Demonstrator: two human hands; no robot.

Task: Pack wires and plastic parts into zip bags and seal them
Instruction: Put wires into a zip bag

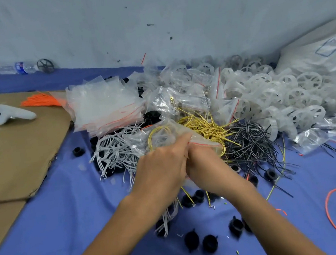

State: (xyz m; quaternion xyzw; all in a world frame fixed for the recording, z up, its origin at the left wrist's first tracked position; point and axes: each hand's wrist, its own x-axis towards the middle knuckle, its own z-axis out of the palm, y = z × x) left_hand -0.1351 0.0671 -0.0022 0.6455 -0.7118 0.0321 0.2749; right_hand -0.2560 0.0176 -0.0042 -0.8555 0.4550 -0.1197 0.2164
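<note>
Much is left, by the look of it. Loose heaps of white wires, yellow wires and black wires cover the blue cloth. Black plastic parts lie scattered near the forearms, and a thick stack of empty zip bags waits at the back. A few filled bags sit beside the white plastic wheels — so some packing is done.

The zip bag in hand holds a loop of yellow wire (other contents cannot be made out). Left hand and right hand meet at its red zip strip, fingers curled and pinching the mouth — sealing seems under way. The bag's body lies just beyond the knuckles, over the wire heaps.
</note>
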